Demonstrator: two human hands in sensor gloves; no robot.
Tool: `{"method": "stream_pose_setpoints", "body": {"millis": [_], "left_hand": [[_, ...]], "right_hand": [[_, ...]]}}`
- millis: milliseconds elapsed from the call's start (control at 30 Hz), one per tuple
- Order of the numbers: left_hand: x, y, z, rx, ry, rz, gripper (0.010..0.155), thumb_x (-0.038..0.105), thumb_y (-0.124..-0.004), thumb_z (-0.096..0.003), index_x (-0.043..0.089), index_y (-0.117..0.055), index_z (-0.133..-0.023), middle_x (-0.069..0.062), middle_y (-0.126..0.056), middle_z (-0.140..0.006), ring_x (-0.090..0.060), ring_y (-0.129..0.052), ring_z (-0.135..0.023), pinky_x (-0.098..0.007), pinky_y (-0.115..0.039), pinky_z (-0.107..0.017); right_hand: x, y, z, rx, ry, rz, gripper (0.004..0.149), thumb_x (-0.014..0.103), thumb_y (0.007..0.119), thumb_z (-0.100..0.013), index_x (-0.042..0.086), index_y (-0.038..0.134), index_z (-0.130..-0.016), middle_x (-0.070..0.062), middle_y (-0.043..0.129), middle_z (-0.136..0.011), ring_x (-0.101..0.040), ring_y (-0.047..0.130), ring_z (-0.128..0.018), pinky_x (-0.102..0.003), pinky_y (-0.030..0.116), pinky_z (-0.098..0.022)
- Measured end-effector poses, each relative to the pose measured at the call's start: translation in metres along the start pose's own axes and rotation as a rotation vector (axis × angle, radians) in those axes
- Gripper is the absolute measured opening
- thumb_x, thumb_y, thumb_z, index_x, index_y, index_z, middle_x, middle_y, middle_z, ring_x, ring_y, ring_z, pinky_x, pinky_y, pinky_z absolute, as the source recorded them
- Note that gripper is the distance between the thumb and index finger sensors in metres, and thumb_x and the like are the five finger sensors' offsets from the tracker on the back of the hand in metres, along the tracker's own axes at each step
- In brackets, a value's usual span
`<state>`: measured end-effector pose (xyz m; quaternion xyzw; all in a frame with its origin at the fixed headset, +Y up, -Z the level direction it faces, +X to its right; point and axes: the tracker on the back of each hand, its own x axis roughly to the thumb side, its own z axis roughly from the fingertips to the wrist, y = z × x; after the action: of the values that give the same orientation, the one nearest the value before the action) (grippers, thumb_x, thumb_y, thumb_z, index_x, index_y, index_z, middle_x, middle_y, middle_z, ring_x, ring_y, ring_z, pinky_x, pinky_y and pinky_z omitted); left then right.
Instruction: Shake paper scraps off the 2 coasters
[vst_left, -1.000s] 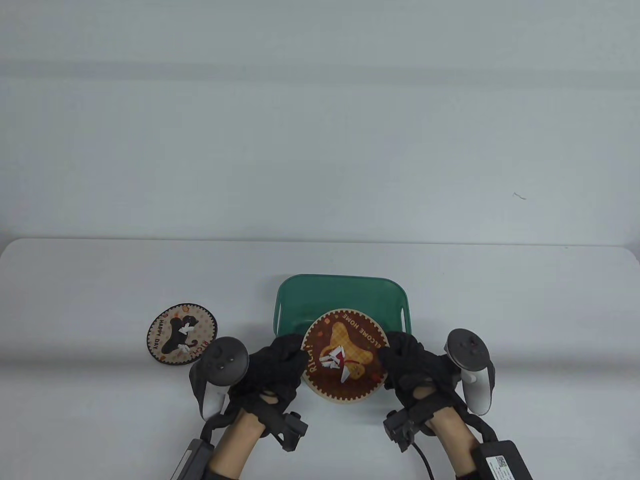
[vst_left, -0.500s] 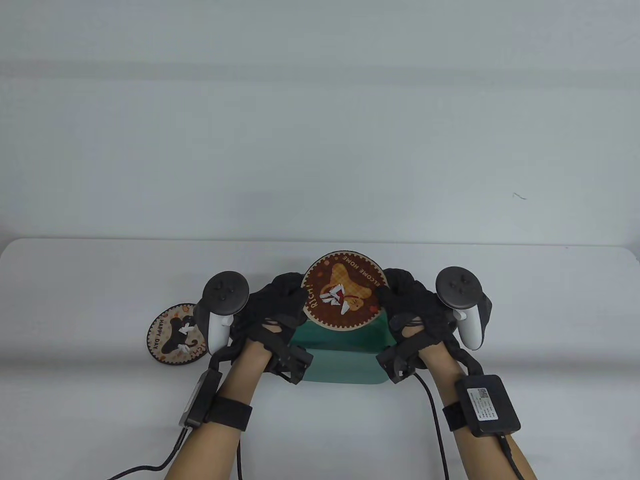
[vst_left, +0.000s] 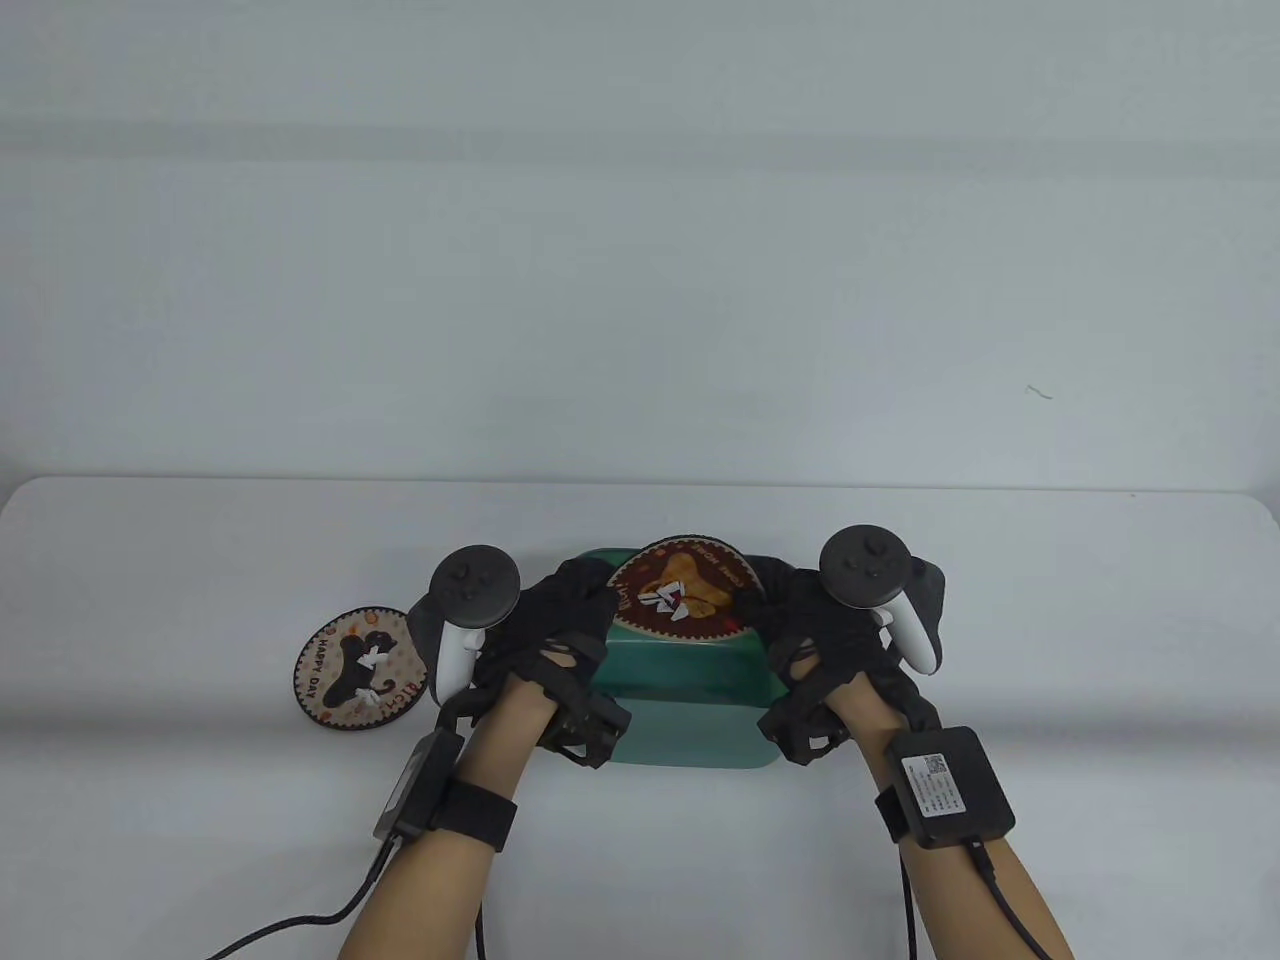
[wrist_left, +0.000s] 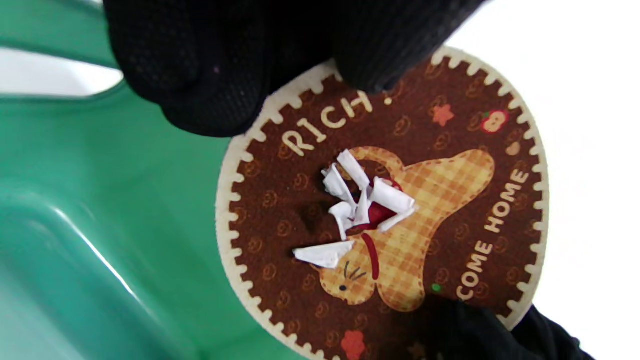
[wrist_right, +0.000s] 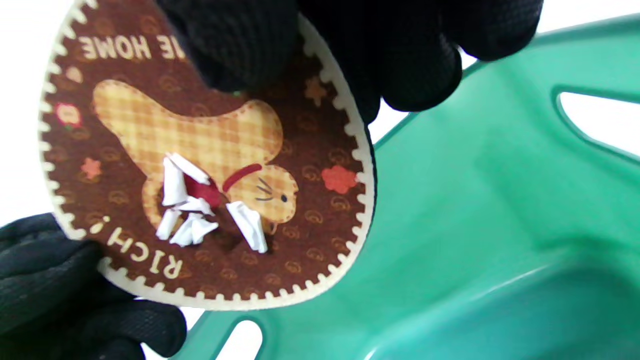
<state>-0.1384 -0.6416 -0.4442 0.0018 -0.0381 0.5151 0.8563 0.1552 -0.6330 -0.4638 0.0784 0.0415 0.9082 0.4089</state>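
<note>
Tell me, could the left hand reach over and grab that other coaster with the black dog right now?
Probably not yet. The black-dog coaster lies uncovered just beside the left hand, but that hand is busy gripping the brown coaster, as is the right hand, over the green tray.

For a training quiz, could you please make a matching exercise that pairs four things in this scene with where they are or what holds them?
Things:
1. brown coaster
2. beige coaster
3. tray
4. scraps

States:
A. flat on the table, left of the tray, untouched
B. green, on the table under the held coaster
C. held at opposite edges by the left hand and right hand
D. white, piled on the brown coaster's middle

Pairs: 1-C, 2-A, 3-B, 4-D
</note>
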Motion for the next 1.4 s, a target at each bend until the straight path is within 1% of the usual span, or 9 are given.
{"method": "stream_pose_setpoints", "body": {"millis": [300, 567, 833, 933, 1033, 1100, 1200, 1300, 1400], "left_hand": [[-0.020, 0.049, 0.059, 0.117, -0.047, -0.129, 0.053, 0.035, -0.078, -0.0488, 0.015, -0.063, -0.095, -0.016, -0.068, -0.095, -0.045, -0.079, -0.079, -0.049, -0.075, -0.055], [-0.079, 0.028, 0.104, 0.179, -0.040, -0.025, 0.055, 0.035, -0.077, -0.0491, 0.013, -0.060, -0.096, -0.017, -0.066, -0.095, -0.045, -0.077, -0.079, -0.048, -0.074, -0.054], [-0.089, 0.018, 0.115, 0.107, -0.041, -0.085, 0.057, 0.036, -0.076, -0.0488, 0.013, -0.057, -0.097, -0.017, -0.065, -0.095, -0.046, -0.076, -0.080, -0.049, -0.074, -0.055], [-0.087, 0.017, 0.115, 0.103, -0.055, -0.057, 0.056, 0.036, -0.076, -0.0487, 0.012, -0.058, -0.096, -0.018, -0.065, -0.094, -0.046, -0.076, -0.079, -0.049, -0.074, -0.055], [-0.088, 0.018, 0.116, 0.099, -0.055, -0.066, 0.056, 0.036, -0.076, -0.0486, 0.012, -0.058, -0.096, -0.018, -0.066, -0.094, -0.046, -0.077, -0.079, -0.049, -0.074, -0.055], [-0.088, 0.018, 0.115, 0.098, -0.054, -0.065, 0.056, 0.036, -0.076, -0.0486, 0.012, -0.058, -0.096, -0.018, -0.066, -0.094, -0.046, -0.077, -0.079, -0.049, -0.074, -0.054], [-0.088, 0.017, 0.116, 0.086, -0.048, -0.065, 0.056, 0.036, -0.076, -0.0487, 0.012, -0.059, -0.096, -0.018, -0.066, -0.094, -0.046, -0.077, -0.079, -0.049, -0.074, -0.054], [-0.088, 0.017, 0.116, 0.083, -0.046, -0.063, 0.056, 0.036, -0.076, -0.0486, 0.012, -0.059, -0.096, -0.018, -0.066, -0.094, -0.046, -0.077, -0.079, -0.049, -0.074, -0.054], [-0.088, 0.017, 0.116, 0.080, -0.044, -0.063, 0.056, 0.036, -0.076, -0.0486, 0.012, -0.059, -0.096, -0.018, -0.066, -0.094, -0.046, -0.077, -0.079, -0.049, -0.074, -0.054]], "right_hand": [[-0.008, -0.002, 0.004, -0.062, -0.005, -0.069, 0.040, 0.031, 0.075, -0.044, 0.025, 0.067, -0.083, -0.006, 0.082, -0.077, -0.029, 0.079, -0.068, -0.046, 0.064, -0.052], [0.008, -0.004, 0.023, -0.261, -0.018, -0.095, 0.040, 0.033, 0.073, -0.045, 0.027, 0.065, -0.084, -0.004, 0.080, -0.080, -0.027, 0.079, -0.069, -0.043, 0.067, -0.051], [0.001, -0.008, 0.033, -0.384, 0.001, -0.042, 0.040, 0.033, 0.073, -0.044, 0.027, 0.066, -0.083, -0.004, 0.086, -0.076, -0.025, 0.088, -0.062, -0.041, 0.072, -0.047], [0.006, -0.012, 0.032, -0.309, 0.049, 0.132, 0.040, 0.033, 0.073, -0.044, 0.026, 0.066, -0.083, -0.004, 0.088, -0.074, -0.026, 0.089, -0.061, -0.042, 0.073, -0.045], [0.008, -0.016, 0.036, -0.443, 0.005, 0.047, 0.040, 0.033, 0.073, -0.043, 0.026, 0.068, -0.082, -0.004, 0.090, -0.072, -0.024, 0.092, -0.058, -0.041, 0.075, -0.044], [0.012, -0.014, 0.032, -0.305, 0.076, 0.086, 0.040, 0.030, 0.075, -0.043, 0.022, 0.069, -0.082, -0.008, 0.091, -0.071, -0.028, 0.092, -0.056, -0.044, 0.074, -0.042], [0.018, -0.017, 0.036, -0.418, 0.042, 0.133, 0.040, 0.032, 0.074, -0.043, 0.023, 0.069, -0.081, -0.006, 0.092, -0.070, -0.025, 0.094, -0.055, -0.042, 0.075, -0.042], [0.030, -0.013, 0.034, -0.277, 0.100, 0.363, 0.040, 0.034, 0.072, -0.043, 0.025, 0.067, -0.082, -0.003, 0.091, -0.071, -0.022, 0.095, -0.055, -0.040, 0.076, -0.043], [0.037, -0.011, 0.034, -0.435, 0.016, 0.196, 0.040, 0.029, 0.075, -0.042, 0.020, 0.070, -0.081, -0.010, 0.092, -0.069, -0.028, 0.094, -0.052, -0.044, 0.074, -0.041]]}}
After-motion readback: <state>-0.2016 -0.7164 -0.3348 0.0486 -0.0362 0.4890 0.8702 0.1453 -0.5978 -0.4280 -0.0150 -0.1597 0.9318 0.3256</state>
